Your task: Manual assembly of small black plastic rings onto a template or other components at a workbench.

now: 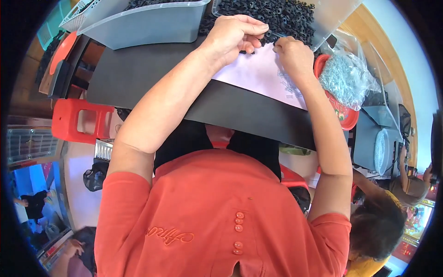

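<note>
Both my hands are raised over a pale pink sheet (254, 76) at the far side of a dark table (138, 76). My left hand (235, 37) is closed in a pinch, thumb against fingertips. My right hand (295, 55) pinches just to its right, the two a little apart. What each holds is too small to make out. Small black parts (277, 18) fill a clear bin (330, 21) right behind my hands. Several tiny bluish pieces (288, 83) lie scattered on the sheet beside my right wrist.
A grey tub (147, 27) with black parts stands at the back left. On the right, a clear bag of small bluish pieces (344, 76) rests on a red tray (346, 115). A red stool (74, 120) is at left; another person (376, 226) is at lower right.
</note>
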Motion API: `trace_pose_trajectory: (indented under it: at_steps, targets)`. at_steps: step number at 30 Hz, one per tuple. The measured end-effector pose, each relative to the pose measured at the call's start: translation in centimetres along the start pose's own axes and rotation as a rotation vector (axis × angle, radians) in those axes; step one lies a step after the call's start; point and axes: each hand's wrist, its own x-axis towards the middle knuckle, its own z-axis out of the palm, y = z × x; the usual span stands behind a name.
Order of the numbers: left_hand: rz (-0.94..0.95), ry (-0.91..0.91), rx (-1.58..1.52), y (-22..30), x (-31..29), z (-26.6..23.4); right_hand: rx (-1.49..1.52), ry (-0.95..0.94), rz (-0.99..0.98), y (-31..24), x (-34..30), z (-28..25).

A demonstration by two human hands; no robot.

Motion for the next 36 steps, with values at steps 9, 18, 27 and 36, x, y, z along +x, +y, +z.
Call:
trace_pose_trajectory:
  at_steps: [9,18,27,36]
  targets:
    - [-0.026,0.087,-0.016,-0.1,0.1,-0.1,0.039,-0.125,0.142,-0.4,0.4,0.0]
    - [-0.062,0.117,-0.029,-0.6,0.0,-0.1,0.224,-0.167,0.097,-0.6,0.6,-0.8]
    - [-0.076,0.117,-0.003,-0.7,0.1,-0.1,0.089,-0.246,-0.011,-0.9,1.1,-1.2]
    - [0.116,0.162,-0.241,-1.1,0.1,0.0,1.55,-0.049,0.355,-7.6,-0.1,-3.3]
